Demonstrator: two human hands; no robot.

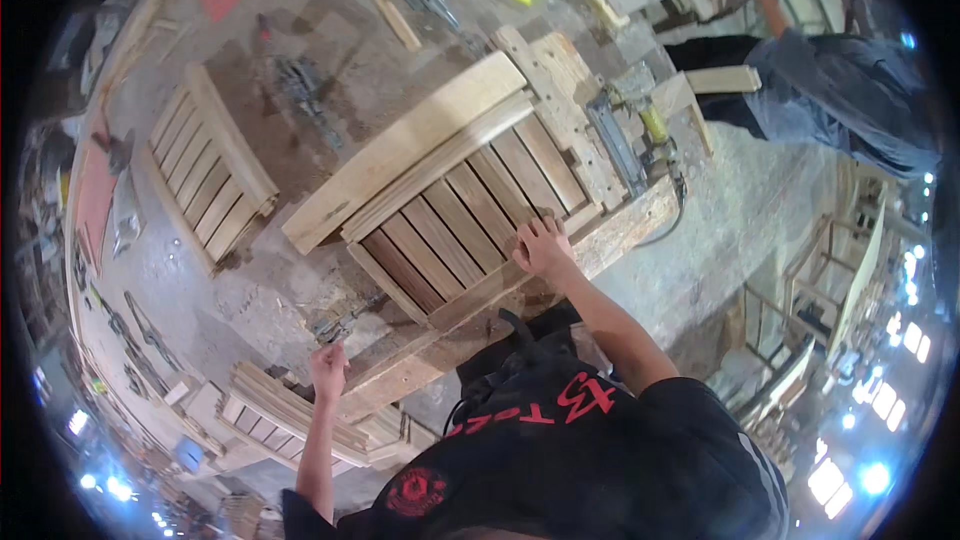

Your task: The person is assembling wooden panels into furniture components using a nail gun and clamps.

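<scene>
A slatted wooden panel (464,218) lies in front of me, its brown slats set in a paler frame. A curved pale board (420,145) runs along its far side. My right hand (545,245) is on the panel's near rail, its fingers bent over the edge. My left hand (328,370) is closed at the near left of the panel, up against a metal clamp (338,322); its fingers seem to be round the clamp's end, though the grip is small in view. A rough timber beam (410,372) lies along the near side, between the panel and my body.
A second slatted panel (205,175) lies at the left. Other clamps (300,90) are scattered beyond. A nail gun (640,130) with a yellow-green part stands at the right. A person (830,90) works at the far right. More slatted pieces (285,425) are stacked at lower left.
</scene>
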